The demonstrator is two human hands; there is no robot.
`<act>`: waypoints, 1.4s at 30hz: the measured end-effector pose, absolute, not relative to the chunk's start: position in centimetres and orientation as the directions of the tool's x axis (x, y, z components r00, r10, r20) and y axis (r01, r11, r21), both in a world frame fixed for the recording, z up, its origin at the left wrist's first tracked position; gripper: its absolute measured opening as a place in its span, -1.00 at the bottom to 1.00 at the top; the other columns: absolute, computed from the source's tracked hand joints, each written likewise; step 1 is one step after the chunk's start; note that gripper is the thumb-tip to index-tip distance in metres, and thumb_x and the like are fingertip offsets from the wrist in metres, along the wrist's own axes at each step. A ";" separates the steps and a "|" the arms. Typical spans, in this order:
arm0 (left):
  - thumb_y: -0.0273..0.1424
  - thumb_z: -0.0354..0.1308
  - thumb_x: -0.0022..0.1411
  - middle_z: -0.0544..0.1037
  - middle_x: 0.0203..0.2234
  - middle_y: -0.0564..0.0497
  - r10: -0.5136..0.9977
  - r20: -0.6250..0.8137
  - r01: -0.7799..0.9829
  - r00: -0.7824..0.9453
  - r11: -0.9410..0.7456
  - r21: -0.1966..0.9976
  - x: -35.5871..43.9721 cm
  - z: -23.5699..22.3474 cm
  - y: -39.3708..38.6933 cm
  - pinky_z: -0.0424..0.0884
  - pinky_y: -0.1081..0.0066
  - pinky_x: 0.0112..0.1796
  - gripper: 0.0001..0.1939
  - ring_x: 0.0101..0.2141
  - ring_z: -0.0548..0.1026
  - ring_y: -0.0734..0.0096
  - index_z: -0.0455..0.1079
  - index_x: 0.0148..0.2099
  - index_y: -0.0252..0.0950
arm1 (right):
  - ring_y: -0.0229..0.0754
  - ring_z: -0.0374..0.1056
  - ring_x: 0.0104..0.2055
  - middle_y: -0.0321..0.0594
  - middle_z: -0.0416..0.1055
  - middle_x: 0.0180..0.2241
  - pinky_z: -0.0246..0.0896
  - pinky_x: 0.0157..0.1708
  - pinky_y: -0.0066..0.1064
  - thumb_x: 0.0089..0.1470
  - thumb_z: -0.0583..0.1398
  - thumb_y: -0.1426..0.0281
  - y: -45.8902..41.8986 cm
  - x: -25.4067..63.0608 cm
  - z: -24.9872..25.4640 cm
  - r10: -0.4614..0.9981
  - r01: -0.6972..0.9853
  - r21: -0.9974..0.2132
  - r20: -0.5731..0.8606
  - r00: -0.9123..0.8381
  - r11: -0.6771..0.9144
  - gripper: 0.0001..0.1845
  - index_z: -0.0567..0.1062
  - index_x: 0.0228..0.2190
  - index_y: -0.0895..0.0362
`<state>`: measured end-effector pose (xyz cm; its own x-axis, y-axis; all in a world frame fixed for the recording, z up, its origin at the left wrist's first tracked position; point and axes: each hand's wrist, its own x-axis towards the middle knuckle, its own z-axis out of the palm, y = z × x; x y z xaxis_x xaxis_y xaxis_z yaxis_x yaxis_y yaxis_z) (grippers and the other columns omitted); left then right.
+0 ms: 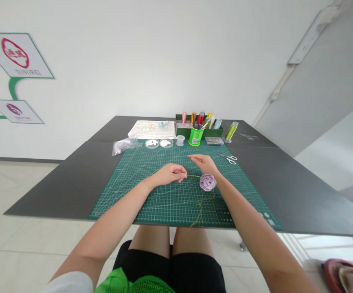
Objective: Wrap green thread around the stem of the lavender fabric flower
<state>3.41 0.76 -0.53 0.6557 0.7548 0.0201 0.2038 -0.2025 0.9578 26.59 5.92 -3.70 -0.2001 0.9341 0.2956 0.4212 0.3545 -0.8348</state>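
My left hand (174,174) is closed in a pinch on the thin green stem of a lilac artificial flower (208,182). The stem runs sideways to the right, and the flower head lies close to my right wrist. Loose yellow-green threads (200,207) trail from the flower down over the mat's front edge. Above the stem, my right hand (206,163) is held with its fingers stretched out to the left, the thumb a little below them; nothing shows between them. Beneath both hands lies a green cutting mat (164,203).
White-handled scissors (230,160) lie right of my hands. Along the back stand a green can with tools (196,136), a green box of thread spools (180,131), a yellow-green spool (231,132), small dishes of white pieces (165,143), a plastic bag (123,145) and a white board (153,132).
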 end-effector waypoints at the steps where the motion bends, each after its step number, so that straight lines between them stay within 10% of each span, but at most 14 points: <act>1: -0.22 0.31 0.18 0.50 -0.61 0.12 0.764 0.038 0.173 0.644 -0.193 0.966 3.4 -0.5 0.8 0.23 0.48 -0.43 -0.76 -0.55 0.38 0.50 0.49 -0.32 -0.32 | 0.04 0.55 -0.04 -0.09 0.67 -0.16 0.40 0.04 -0.17 0.16 0.24 0.32 6.1 26.6 -4.0 0.934 0.443 -0.824 0.284 -0.218 0.354 -0.73 0.73 -0.21 0.10; 19: -0.26 0.12 0.26 0.39 -0.61 0.13 0.964 0.257 0.158 -0.074 -0.243 0.957 1.8 -1.4 3.5 0.09 0.48 -0.54 -0.77 -0.63 0.17 0.53 0.39 -0.39 -0.28 | -0.20 0.36 -0.43 -0.15 0.60 -0.41 0.21 -0.36 -0.38 0.16 0.26 0.09 3.5 25.6 -2.2 0.783 0.443 -0.820 0.011 -0.622 0.363 -0.55 0.74 -0.20 0.19; 29: -0.42 0.12 0.34 0.59 -0.52 0.08 0.952 0.296 0.576 -0.073 -0.202 0.792 1.6 -0.7 2.6 0.28 0.39 -0.32 -0.83 -0.44 0.50 0.32 0.47 -0.33 -0.22 | -0.36 -0.09 -0.57 -0.41 0.14 -0.67 -0.19 -0.54 -0.43 0.04 0.38 0.01 2.0 26.1 -0.1 0.694 0.204 -0.968 -0.045 -0.718 0.148 -0.48 0.74 -0.24 0.23; 42: -0.42 0.18 0.33 0.63 -0.49 0.10 0.922 0.248 0.693 0.297 -0.386 0.609 2.8 -0.7 1.2 0.24 0.41 -0.37 -0.87 -0.44 0.53 0.29 0.51 -0.29 -0.15 | -0.36 -0.12 -0.58 -0.46 0.02 -0.69 -0.23 -0.53 -0.41 -0.01 0.41 0.00 1.5 27.2 0.5 0.820 -0.101 -0.985 0.174 -0.545 0.142 -0.49 0.72 -0.27 0.21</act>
<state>2.82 1.23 -0.68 0.2967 0.9223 0.2477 0.6928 -0.3864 0.6088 27.16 1.52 0.49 -0.5449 0.8202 0.1742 -0.1013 0.1418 -0.9847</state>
